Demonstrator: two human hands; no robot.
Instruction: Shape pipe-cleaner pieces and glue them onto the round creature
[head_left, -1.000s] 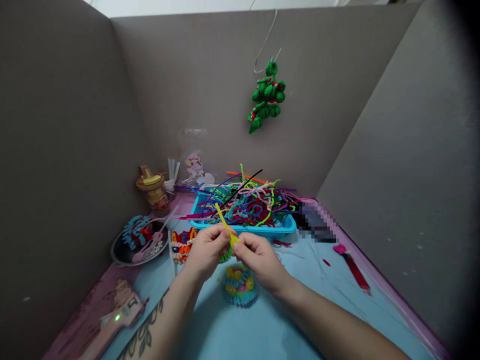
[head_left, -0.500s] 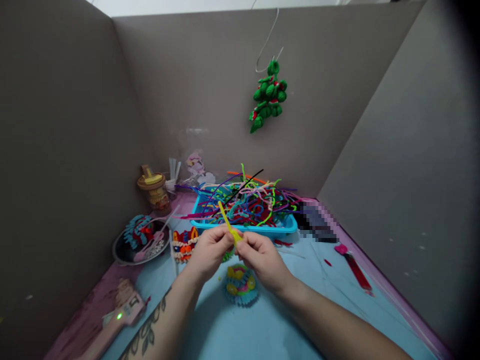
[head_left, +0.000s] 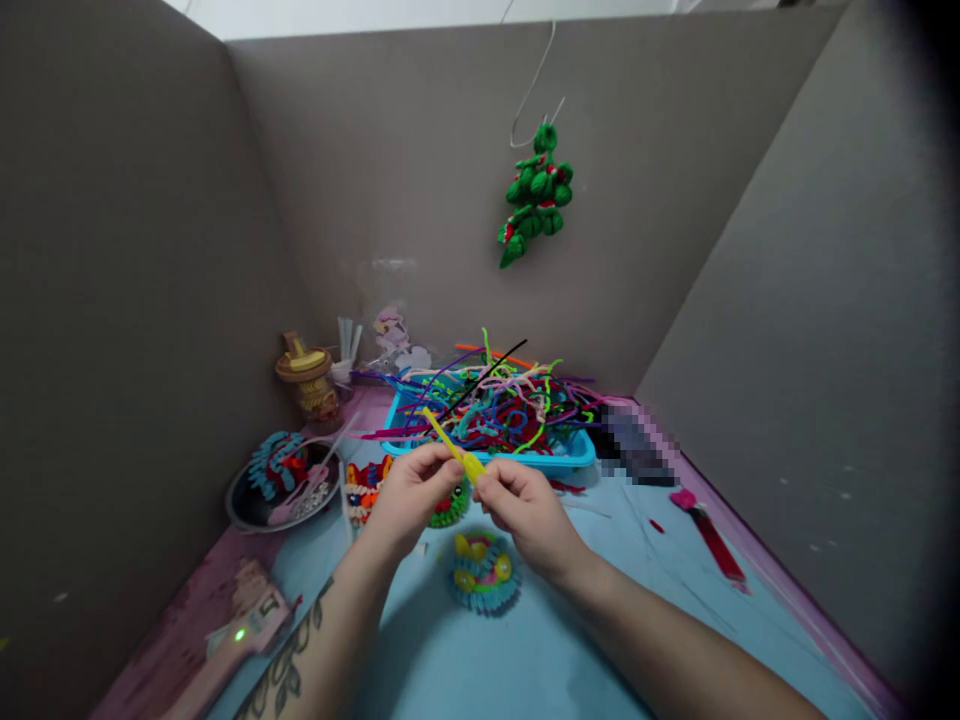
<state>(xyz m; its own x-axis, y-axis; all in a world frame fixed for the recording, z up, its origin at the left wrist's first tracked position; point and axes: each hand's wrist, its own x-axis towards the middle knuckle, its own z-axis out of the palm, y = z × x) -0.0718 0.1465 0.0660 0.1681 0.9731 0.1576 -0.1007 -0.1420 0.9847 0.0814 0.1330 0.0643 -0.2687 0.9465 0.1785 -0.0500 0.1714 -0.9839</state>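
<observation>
My left hand (head_left: 409, 495) and my right hand (head_left: 525, 510) meet above the blue mat, both pinching a yellow pipe cleaner (head_left: 450, 445) whose free end slants up and to the left. A small green coiled piece (head_left: 450, 507) sits just under my left fingers. Below the hands, on the mat, lies a round coiled pipe-cleaner figure (head_left: 481, 572) in blue, yellow and pink. Behind the hands stands a blue tray (head_left: 577, 455) heaped with several coloured pipe cleaners.
A pink glue gun (head_left: 229, 640) with a green light lies at the front left. A dark bowl (head_left: 255, 512) with craft pieces and a small jar (head_left: 307, 380) stand at the left. Red scissors (head_left: 709, 535) lie at the right. A green ornament (head_left: 536, 195) hangs on the back wall.
The hands have risen slightly and the yellow pipe cleaner's free end has tilted lower to the left. The green coiled piece now shows more below my left hand.
</observation>
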